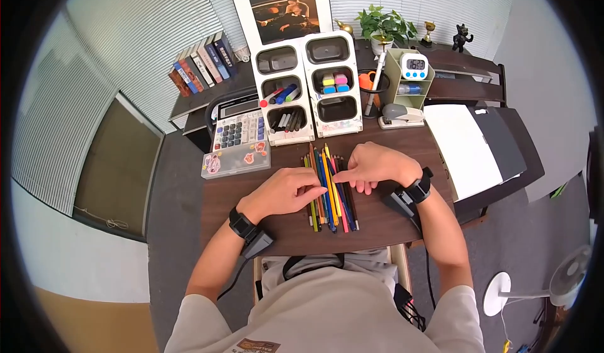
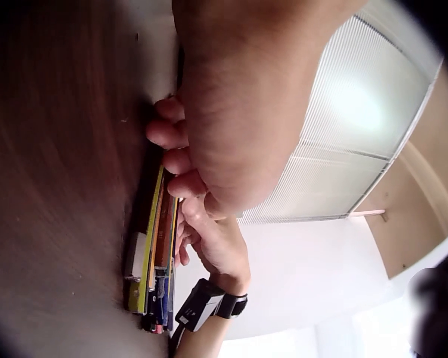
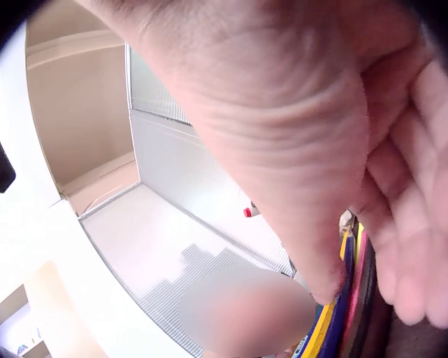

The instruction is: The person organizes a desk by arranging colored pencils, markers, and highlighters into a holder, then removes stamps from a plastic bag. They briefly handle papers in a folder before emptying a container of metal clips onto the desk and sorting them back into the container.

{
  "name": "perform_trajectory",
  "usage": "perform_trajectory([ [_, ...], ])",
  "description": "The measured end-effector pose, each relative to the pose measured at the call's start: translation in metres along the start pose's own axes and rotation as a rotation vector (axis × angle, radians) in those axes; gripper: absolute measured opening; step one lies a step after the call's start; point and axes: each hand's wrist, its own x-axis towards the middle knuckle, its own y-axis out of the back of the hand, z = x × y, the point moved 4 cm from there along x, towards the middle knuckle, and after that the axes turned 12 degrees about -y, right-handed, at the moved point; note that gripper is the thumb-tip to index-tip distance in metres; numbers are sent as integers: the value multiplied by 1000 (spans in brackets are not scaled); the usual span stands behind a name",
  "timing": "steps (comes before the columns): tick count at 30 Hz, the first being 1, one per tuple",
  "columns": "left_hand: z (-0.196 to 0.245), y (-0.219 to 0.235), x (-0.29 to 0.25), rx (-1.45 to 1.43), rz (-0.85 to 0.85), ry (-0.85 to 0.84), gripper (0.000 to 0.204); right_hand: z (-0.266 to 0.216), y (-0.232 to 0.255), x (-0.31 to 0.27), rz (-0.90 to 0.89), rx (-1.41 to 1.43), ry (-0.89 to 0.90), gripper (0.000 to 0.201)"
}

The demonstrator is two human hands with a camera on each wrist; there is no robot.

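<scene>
A bundle of colored pencils (image 1: 333, 209) lies lengthwise on the brown desk, roughly side by side with uneven ends. My left hand (image 1: 286, 188) rests at the left side of the bundle, its thumb reaching over the pencils. In the left wrist view its loosely bent fingers (image 2: 181, 160) come down at the pencils' edge. From the other side my right hand (image 1: 377, 165) leans in, thumb tip on the upper pencils and the other fingers relaxed beside them. The right wrist view shows that thumb right against a yellow pencil (image 3: 325, 328).
Behind the pencils stands a white organizer (image 1: 309, 79) with black bins holding markers and highlighters. A calculator (image 1: 238, 131) and a clear stickered case (image 1: 236, 159) sit at left. At right are a stapler (image 1: 401, 115), a pen cup, a timer (image 1: 414, 67) and white papers (image 1: 462, 148).
</scene>
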Motion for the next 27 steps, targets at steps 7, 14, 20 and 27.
perform_trajectory([
  [7, -1, 1, 0, 10, -20, 26, 19, -14, -3, -12, 129, -260, 73, 56],
  [14, -2, 1, -2, -28, -23, 94, 21, -5, 1, -6, 74, -104, 47, 46],
  [20, -1, 2, -3, -9, 9, 104, 15, 0, 9, 8, 36, 144, 114, 42],
  [27, 12, 0, 2, 210, 129, -181, 40, -9, -9, 26, -52, 536, 200, 40],
])
